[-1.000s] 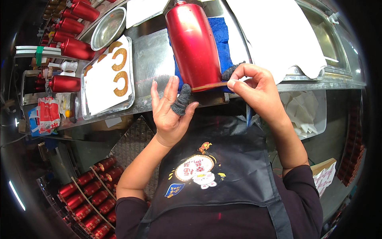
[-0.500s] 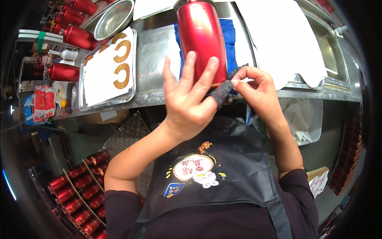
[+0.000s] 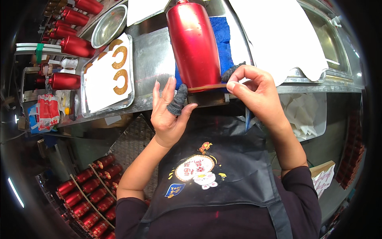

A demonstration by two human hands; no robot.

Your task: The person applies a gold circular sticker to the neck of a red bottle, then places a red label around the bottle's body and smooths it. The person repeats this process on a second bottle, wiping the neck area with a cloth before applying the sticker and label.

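A red bottle (image 3: 195,44) is laid on a blue cloth (image 3: 221,40) on the metal counter (image 3: 149,59). Its bottom rim is pinched by the right hand (image 3: 254,89) between thumb and forefinger. The left hand (image 3: 169,113) is held just beside the rim with fingers spread, one wearing a grey sleeve. A tray (image 3: 107,79) with gold curved stickers is seen to the left.

One large red cylinder (image 3: 193,44); three gold C-shapes (image 3: 120,63); one steel bowl (image 3: 108,25).

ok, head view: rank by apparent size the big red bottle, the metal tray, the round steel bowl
1. big red bottle
2. metal tray, close to the bottle and foreshortened by the lens, so unsure
3. round steel bowl, clearly smallest
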